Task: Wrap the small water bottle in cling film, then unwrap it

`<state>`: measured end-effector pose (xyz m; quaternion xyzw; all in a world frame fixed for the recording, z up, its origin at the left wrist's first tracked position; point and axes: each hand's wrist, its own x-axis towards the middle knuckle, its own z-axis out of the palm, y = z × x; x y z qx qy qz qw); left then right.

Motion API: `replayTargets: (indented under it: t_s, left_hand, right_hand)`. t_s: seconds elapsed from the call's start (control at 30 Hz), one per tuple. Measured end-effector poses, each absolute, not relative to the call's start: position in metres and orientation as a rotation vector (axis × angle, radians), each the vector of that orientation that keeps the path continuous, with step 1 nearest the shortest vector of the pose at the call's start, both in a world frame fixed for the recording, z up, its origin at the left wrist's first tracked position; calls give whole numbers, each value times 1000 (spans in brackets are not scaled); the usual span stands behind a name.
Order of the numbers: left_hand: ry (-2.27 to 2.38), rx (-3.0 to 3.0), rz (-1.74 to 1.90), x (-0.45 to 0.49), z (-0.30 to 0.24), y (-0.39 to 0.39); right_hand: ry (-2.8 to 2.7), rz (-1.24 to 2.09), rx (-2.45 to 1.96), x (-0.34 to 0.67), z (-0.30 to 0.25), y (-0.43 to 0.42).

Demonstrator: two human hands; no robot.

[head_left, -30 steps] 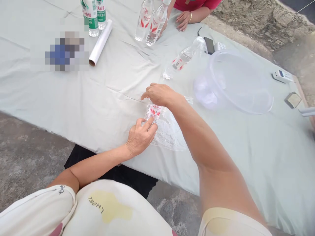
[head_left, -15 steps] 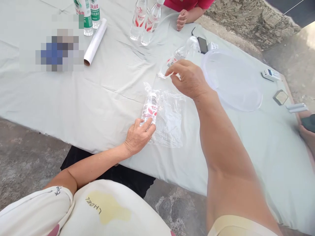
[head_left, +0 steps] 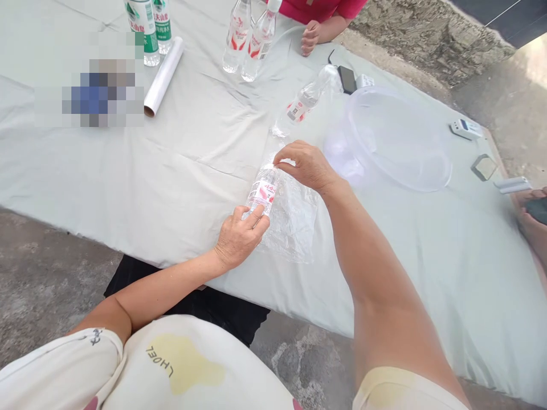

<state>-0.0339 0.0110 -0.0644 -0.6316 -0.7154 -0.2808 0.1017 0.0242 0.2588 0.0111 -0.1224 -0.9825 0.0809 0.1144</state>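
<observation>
A small clear water bottle (head_left: pixel 262 192) with a white cap and a red-and-white label lies on a sheet of thin clear plastic film (head_left: pixel 294 219). My left hand (head_left: pixel 241 233) grips the lower end of the bottle, with its fingers over the side. At the cap end, my right hand (head_left: pixel 301 162) is closed in a pinch beside the cap, seemingly on the film's edge; the fingertips partly hide what is between them. Just beyond, a larger clear bottle (head_left: pixel 301 102) lies on its side, with film between it and the small bottle.
A pale cloth (head_left: pixel 192 165) covers the table. Upright bottles (head_left: pixel 256 45) and green-labelled bottles (head_left: pixel 143 28) stand at the back, near a film roll (head_left: pixel 164 77). Rightward are a clear plastic basin (head_left: pixel 405 182), a black device (head_left: pixel 347 80) and a white meter (head_left: pixel 465 129). Another person's hand (head_left: pixel 310 38) rests opposite.
My right hand has come down and left from above the lying larger bottle to the small bottle's cap, closing into a pinch. The crumpled film there has shifted. My left hand keeps its hold.
</observation>
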Motion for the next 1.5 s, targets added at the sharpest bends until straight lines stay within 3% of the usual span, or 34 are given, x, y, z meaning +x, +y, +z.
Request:
replayTargets:
  t_s: [0.3, 0.5, 0.67, 1.0, 1.37, 1.5]
  left_hand:
    - [-2077, -1833, -806, -32, -64, 12]
    - [-2041, -1769, -785, -29, -63, 15]
    - [-2082, -1851, -805, -23, -56, 19]
    - [-1755, -2277, -655, 31, -47, 38]
    - [-1481, -2947, -334, 75, -26, 97]
    - [-1221, -3230, -573, 81, -4, 103]
  right_hand:
    - [-2195, 313, -854, 39, 27, 278]
    - [-2597, 605, -420, 32, 17, 187]
    - [-2512, 640, -712, 50, -17, 169]
    - [-2137, 719, -1247, 108, -40, 162]
    - [-1543, 809, -1310, 171, -55, 186]
    - [-1222, 984, -1363, 191, -52, 194]
